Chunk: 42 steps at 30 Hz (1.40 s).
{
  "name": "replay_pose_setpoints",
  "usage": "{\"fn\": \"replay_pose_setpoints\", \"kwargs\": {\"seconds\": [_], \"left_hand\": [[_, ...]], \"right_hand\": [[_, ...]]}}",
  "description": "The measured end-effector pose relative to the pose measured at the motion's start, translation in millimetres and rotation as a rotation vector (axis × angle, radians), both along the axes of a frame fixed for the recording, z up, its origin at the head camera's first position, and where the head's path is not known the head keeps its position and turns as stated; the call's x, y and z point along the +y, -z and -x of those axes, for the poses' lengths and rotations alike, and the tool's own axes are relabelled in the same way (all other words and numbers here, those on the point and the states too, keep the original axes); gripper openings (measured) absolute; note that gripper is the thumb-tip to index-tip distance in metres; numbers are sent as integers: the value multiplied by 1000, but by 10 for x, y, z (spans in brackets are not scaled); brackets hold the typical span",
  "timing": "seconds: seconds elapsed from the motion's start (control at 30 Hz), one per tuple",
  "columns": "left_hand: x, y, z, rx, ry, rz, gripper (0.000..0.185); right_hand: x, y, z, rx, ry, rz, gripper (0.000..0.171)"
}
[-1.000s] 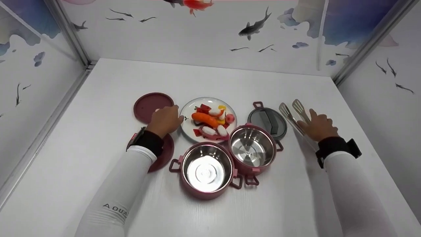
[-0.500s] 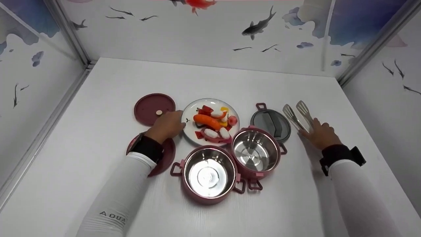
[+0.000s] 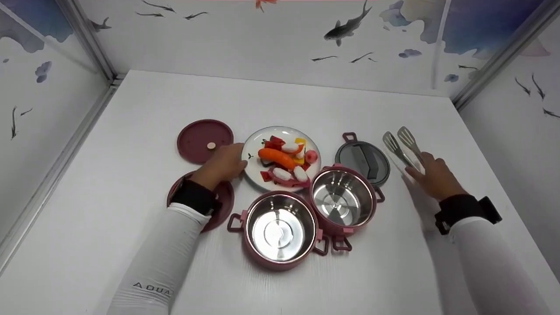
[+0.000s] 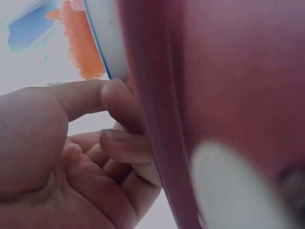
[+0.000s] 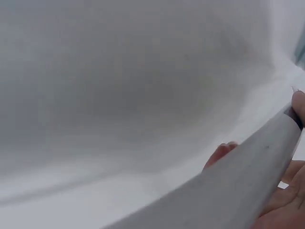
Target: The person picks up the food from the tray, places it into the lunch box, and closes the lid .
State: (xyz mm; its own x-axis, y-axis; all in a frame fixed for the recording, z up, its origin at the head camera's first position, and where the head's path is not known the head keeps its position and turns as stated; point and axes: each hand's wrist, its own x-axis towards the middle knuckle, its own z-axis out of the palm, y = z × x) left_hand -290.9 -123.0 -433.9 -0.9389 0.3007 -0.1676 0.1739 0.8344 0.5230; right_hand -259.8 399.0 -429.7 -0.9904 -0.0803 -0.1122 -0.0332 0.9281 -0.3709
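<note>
My left hand pinches the left rim of a white plate between thumb and fingers. An orange carrot-like piece, white oval pieces and red and yellow pieces lie on the plate. In the left wrist view, the thumb and curled fingers meet at the plate's blue-edged rim, beside a dark red disc. On the right, my right hand grips metal tongs with slotted ends, spread apart and pointing away. The right wrist view shows a grey bar crossing in front of the fingers.
Two dark red pots with steel insides stand in front of the plate, a near pot and a right pot. A grey lid lies behind the right pot. Two dark red discs, a far one and a near one, lie left.
My left hand has come down from over the far dark red disc to the plate's left rim. My right hand has moved slightly right with the tongs. The head view has shifted a little.
</note>
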Motion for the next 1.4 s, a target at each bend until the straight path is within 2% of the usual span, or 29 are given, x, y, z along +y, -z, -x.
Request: {"fn": "replay_pose_setpoints", "kwargs": {"seconds": [0.17,0.3,0.47,0.63,0.8,0.9,1.0,1.23,1.4], "left_hand": [[-17,26,0,-17,-3,-17,32],[-16,29,5,-22,-3,-27,34],[-35,49,-1,-16,-4,-36,39],[-45,43,-27,-22,-8,-72,36],[-42,33,-37,-21,-12,-99,28],[-41,34,-35,-22,-9,-98,28],[-45,24,-36,-18,-9,-105,31],[-48,34,-39,-24,-11,-114,32],[-43,43,-28,-22,-7,-118,31]], "right_hand": [[-53,-190,-36,103,-34,-3,64],[-212,-354,-74,199,-49,10,58],[-586,-511,-99,234,-87,56,55],[-1046,-604,-147,252,-208,57,54],[-1476,-710,-194,216,-315,19,53],[-1691,-751,-195,164,-349,4,54],[-1863,-771,-181,154,-394,-30,56],[-2104,-763,-164,78,-473,-85,54],[-2169,-739,-165,86,-506,-120,55]]}}
